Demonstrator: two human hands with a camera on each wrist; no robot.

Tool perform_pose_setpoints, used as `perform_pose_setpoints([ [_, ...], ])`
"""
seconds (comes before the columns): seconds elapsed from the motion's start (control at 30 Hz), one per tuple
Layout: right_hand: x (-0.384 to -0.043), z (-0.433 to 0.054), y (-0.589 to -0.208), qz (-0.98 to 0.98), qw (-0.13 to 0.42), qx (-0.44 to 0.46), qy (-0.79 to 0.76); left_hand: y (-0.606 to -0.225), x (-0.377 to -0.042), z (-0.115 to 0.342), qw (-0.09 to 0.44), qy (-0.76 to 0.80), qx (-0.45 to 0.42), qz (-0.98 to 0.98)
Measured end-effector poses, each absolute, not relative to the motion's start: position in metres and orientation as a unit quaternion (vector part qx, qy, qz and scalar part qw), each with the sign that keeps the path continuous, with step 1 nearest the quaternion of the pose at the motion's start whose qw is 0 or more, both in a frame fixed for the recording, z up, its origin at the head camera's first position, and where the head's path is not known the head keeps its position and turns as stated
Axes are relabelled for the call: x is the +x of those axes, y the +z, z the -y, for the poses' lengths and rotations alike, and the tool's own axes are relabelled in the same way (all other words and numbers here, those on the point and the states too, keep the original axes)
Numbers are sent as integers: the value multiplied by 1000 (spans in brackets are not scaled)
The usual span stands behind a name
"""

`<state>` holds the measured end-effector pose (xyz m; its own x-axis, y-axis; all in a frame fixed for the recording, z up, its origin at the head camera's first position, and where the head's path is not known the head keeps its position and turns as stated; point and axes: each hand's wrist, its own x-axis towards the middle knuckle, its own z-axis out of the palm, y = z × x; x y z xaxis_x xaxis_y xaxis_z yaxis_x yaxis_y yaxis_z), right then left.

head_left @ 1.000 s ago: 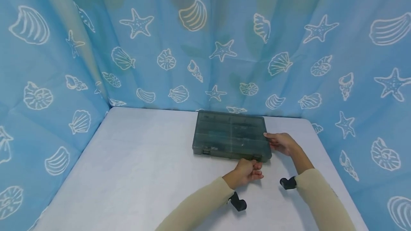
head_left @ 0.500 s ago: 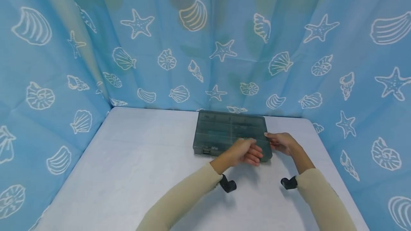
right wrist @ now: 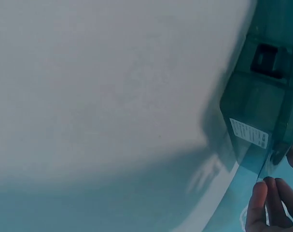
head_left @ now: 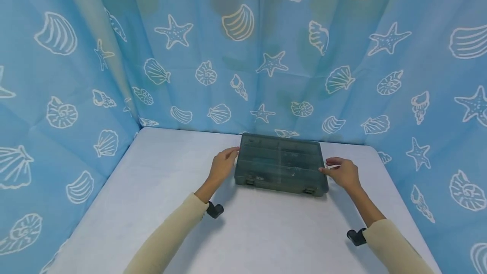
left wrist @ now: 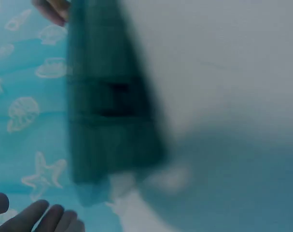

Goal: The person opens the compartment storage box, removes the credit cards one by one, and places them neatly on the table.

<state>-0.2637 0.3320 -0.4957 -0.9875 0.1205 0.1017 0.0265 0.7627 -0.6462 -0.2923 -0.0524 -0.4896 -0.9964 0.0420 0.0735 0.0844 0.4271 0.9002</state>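
Observation:
A flat, dark translucent compartment box (head_left: 279,164) lies on the white table near its back edge. Its lid is down, and two latches show on the front side. At the box's left side is my left hand (head_left: 223,165), fingers fairly straight, fingertips close to the edge; in the left wrist view those fingers (left wrist: 33,220) appear apart from the blurred box. My right hand (head_left: 344,173) is at the right side, thumb at the lid's edge and fingers extended beside it. In the right wrist view its fingertips (right wrist: 260,188) are by the box's labelled end; firm contact is unclear.
A blue curtain (head_left: 213,88) with white shells and starfish hangs behind and along both sides of the white table (head_left: 182,168). The box stands close to the back curtain. A black wrist camera (head_left: 215,209) sticks out from the left sleeve, another (head_left: 357,237) from the right.
My left hand has left the front right latch and moved across to the box's left side. My right hand's fingers have loosened at the right side. The view has shifted slightly.

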Motion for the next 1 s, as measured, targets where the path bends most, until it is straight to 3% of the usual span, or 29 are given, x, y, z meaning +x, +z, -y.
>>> perform_pose_setpoints([
  [0.2,-264,-338,-511,934,73,-45,348,-511,-287,59,-43,-598,-20,800],
  [0.83,-265,-338,-506,920,21,-83,383,-520,-272,52,13,-649,3,761],
  [1.0,-282,-353,-533,917,34,-78,391,-520,-273,51,23,-654,2,757],
])
